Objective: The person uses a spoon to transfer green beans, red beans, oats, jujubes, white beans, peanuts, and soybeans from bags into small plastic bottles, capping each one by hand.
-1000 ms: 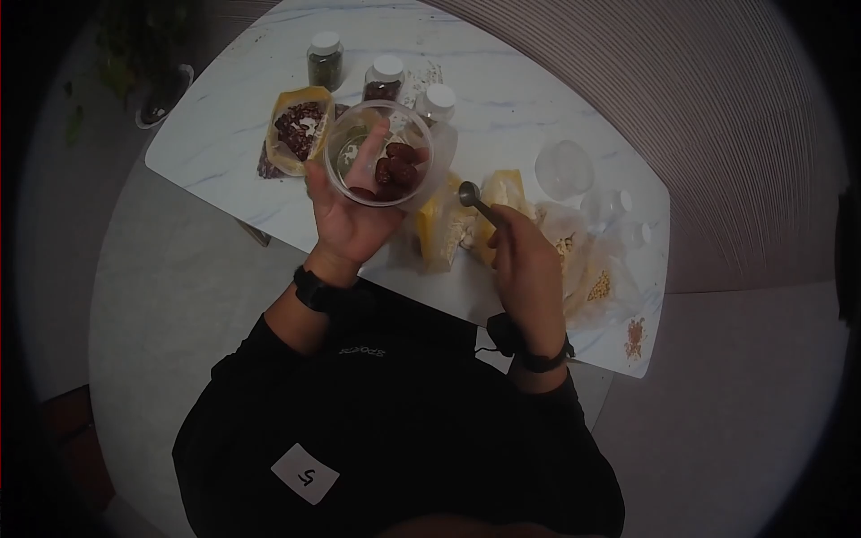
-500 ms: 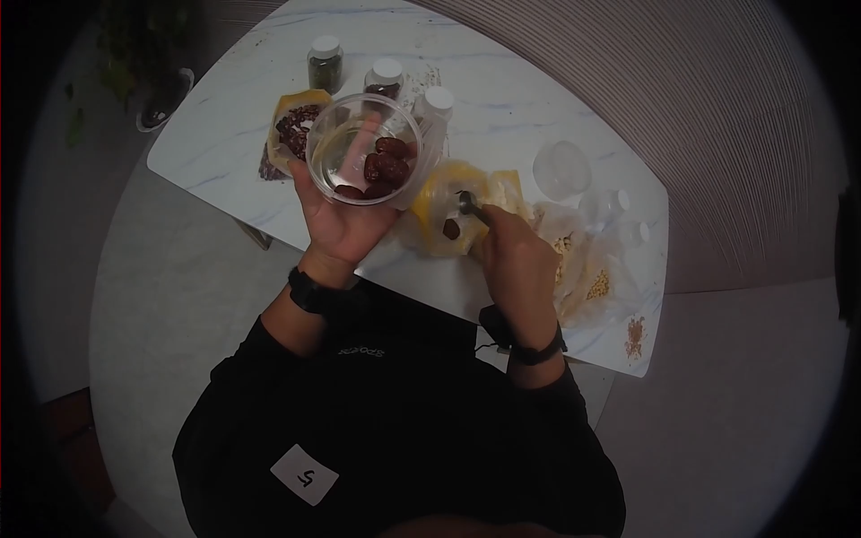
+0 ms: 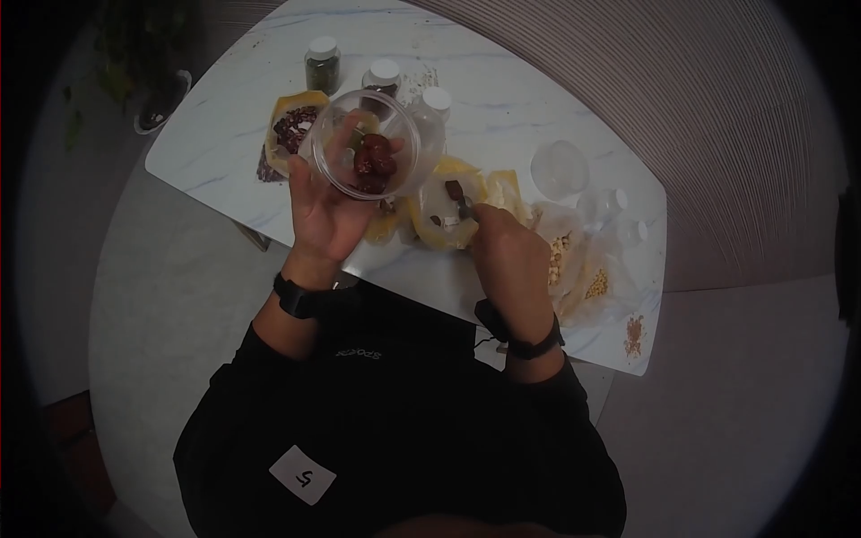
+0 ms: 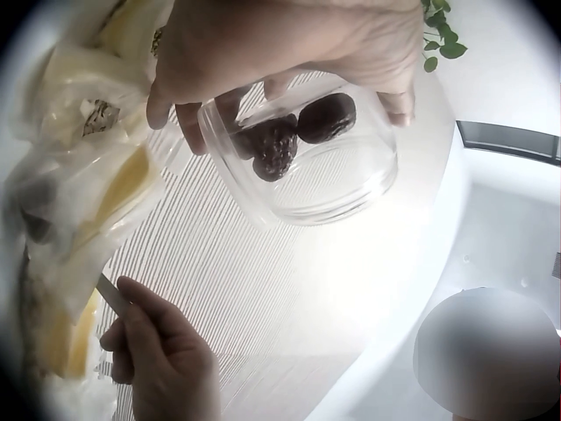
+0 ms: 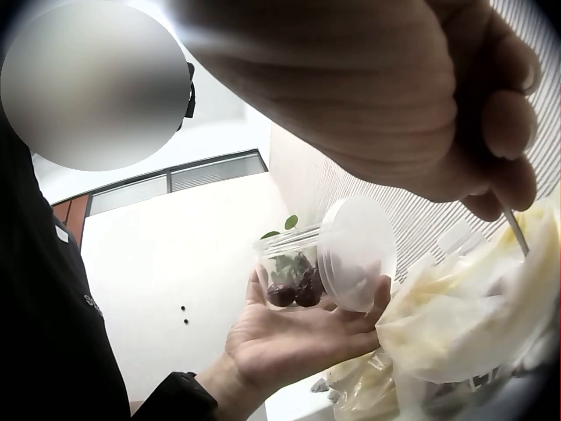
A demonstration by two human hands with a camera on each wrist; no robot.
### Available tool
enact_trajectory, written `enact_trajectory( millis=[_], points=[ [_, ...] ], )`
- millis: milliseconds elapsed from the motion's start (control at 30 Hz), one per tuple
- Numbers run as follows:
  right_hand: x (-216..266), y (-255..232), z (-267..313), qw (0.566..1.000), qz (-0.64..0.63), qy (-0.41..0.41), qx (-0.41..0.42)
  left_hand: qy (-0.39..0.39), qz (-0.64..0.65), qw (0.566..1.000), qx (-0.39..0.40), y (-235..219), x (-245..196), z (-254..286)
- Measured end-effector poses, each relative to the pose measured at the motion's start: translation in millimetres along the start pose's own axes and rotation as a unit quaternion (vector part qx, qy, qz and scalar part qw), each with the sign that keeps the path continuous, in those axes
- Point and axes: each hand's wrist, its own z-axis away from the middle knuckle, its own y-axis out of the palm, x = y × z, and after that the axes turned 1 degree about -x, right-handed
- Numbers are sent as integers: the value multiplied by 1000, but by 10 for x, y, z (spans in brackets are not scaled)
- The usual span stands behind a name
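My left hand holds up a clear round tub from below, its fingers curled round the far side. Several dark red dates lie in the tub, and also show in the left wrist view as dates. My right hand pinches the handle of a metal spoon, whose bowl is in an opened yellow-edged bag. A date is at the spoon in the bag. In the right wrist view the spoon handle goes into the pale bag.
Three white-lidded jars, one with green contents, stand at the back of the table. A bag of dark red beans lies left of the tub. On the right are an empty clear container and bags of pale and yellow grains.
The tub and left hand have moved left and slightly down. My right hand has moved left, bringing the spoon from above the bags into the now wide-open bag, where a date has shifted upward.
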Motion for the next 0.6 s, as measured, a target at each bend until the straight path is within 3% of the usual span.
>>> enact_trajectory(
  millis=[133,200,300,467,600],
  points=[
    [-4,-7,-14,1000,3,2,19,12,18,1000,-9,15,-100,32],
    [-3,-2,-13,1000,5,5,15,-7,112,992,60,73,-142,55],
    [22,62,-27,1000,1,-16,2,-51,66,995,63,151,-113,65],
    [56,174,-19,993,1,-47,108,-85,62,994,20,110,97,79],
    [-3,-28,-72,995,-46,-29,89,-104,92,989,53,116,99,97]
  ],
)
